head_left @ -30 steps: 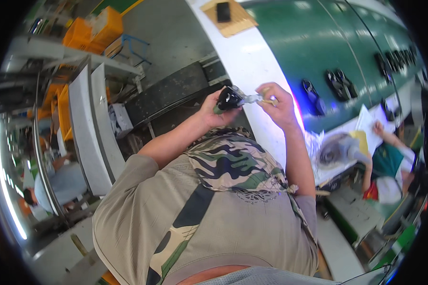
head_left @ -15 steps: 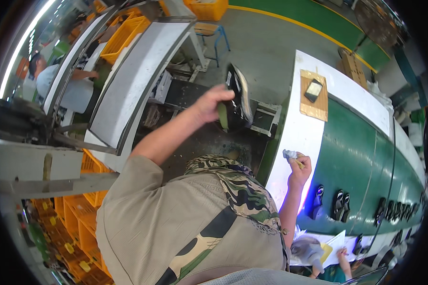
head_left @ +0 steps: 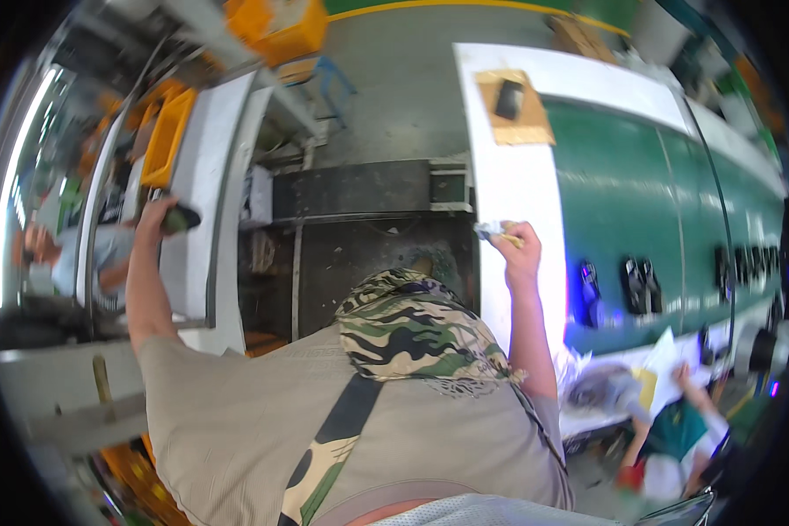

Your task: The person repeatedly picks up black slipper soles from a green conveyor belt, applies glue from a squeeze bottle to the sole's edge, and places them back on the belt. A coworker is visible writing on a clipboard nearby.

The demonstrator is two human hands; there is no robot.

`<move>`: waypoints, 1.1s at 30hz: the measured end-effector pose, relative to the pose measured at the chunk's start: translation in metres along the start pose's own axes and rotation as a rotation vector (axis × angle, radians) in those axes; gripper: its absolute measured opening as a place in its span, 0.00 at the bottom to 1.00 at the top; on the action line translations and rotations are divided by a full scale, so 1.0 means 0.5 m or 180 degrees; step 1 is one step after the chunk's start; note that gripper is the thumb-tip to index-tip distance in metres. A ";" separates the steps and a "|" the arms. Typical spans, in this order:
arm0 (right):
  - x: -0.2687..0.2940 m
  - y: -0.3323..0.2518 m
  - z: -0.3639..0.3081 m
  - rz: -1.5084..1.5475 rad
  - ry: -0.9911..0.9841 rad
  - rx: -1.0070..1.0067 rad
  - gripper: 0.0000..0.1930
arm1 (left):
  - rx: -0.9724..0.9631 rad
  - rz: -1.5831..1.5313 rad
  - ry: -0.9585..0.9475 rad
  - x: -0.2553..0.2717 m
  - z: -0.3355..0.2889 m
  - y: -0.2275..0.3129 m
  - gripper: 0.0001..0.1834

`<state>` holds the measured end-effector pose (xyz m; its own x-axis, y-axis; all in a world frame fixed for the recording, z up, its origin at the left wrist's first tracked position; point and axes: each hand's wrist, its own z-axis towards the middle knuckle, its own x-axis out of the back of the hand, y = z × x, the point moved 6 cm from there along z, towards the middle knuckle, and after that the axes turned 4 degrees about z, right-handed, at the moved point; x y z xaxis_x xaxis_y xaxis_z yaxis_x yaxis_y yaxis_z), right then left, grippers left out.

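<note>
My left hand (head_left: pixel 155 216) is stretched out to the left, closed on a dark shoe (head_left: pixel 182 219) with an olive-green part. The shoe is over the white-topped bench (head_left: pixel 209 167), beside an orange crate (head_left: pixel 168 140); whether it touches the surface I cannot tell. My right hand (head_left: pixel 522 250) is raised at the white edge of the worktable (head_left: pixel 535 202). It grips a small brush-like tool (head_left: pixel 491 231) with a pale grey head and yellowish handle.
Several black shoes (head_left: pixel 634 285) stand on the green belt (head_left: pixel 605 158) to the right. A phone (head_left: pixel 508 99) lies on cardboard (head_left: pixel 495 127) at the far end. One person (head_left: pixel 101 250) works across the left bench; another person's hand (head_left: pixel 688 381) is by papers, lower right.
My left hand has carried the shoe from the middle over to the left bench. My right hand still holds the brush-like tool. The view has shifted.
</note>
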<state>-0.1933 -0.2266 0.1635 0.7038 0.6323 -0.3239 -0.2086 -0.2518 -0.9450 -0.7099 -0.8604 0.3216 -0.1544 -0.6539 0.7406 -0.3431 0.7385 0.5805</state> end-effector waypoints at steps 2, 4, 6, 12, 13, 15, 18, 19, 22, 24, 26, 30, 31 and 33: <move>0.036 -0.009 -0.028 0.0242 0.0053 0.0006 0.12 | -0.0667 0.2913 -0.0451 0.031 0.038 -0.063 0.15; 0.089 -0.017 -0.065 0.0357 0.0268 0.0160 0.12 | -0.1395 0.5099 0.0241 0.013 0.102 0.000 0.19; 0.139 -0.041 -0.112 0.0155 0.0608 0.0389 0.12 | -0.1535 0.3879 0.0670 -0.156 0.052 0.148 0.23; 0.252 -0.062 -0.253 0.0423 0.1254 0.0538 0.11 | -0.2530 0.1170 -0.1667 -0.714 -0.265 0.453 0.18; 0.268 -0.065 -0.281 0.0492 0.1391 0.0541 0.11 | -0.2509 0.0843 -0.2234 -0.840 -0.391 0.475 0.16; 0.293 -0.076 -0.339 0.0505 0.1672 0.0665 0.11 | -0.2794 0.1210 -0.3118 -1.031 -0.636 0.496 0.17; 0.319 -0.095 -0.412 0.0312 0.2050 0.0772 0.11 | -0.3651 0.1797 -0.3889 -1.317 -0.843 0.445 0.26; 0.323 -0.103 -0.440 0.0170 0.2245 0.0718 0.11 | -0.4530 0.1671 -0.3929 -1.393 -0.914 0.433 0.30; 0.341 -0.112 -0.527 -0.0082 0.2914 0.0702 0.11 | -0.5472 0.2097 -0.3996 -1.499 -1.164 0.409 0.38; 0.340 -0.117 -0.595 -0.0134 0.3422 0.0798 0.11 | -0.6415 0.2563 -0.3877 -1.509 -1.317 0.400 0.41; 0.330 -0.124 -0.653 -0.0094 0.3883 0.0947 0.11 | -0.7379 0.2689 -0.3633 -1.562 -1.404 0.374 0.32; 0.289 -0.111 -0.716 0.0080 0.4544 0.0971 0.12 | -0.7612 0.3621 -0.3188 -1.668 -1.453 0.325 0.26; 0.279 -0.105 -0.727 0.0055 0.4667 0.1015 0.12 | -0.7659 0.3795 -0.3215 -1.683 -1.469 0.321 0.26; 0.261 -0.084 -0.745 0.0011 0.4885 0.1076 0.12 | -0.7715 0.4169 -0.3238 -1.709 -1.483 0.313 0.25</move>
<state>0.1600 -0.4064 0.1778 0.6506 -0.7398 -0.1712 -0.2000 0.0506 -0.9785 0.0554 -0.0643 0.0306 0.3275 0.3518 0.8769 0.6199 -0.7804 0.0815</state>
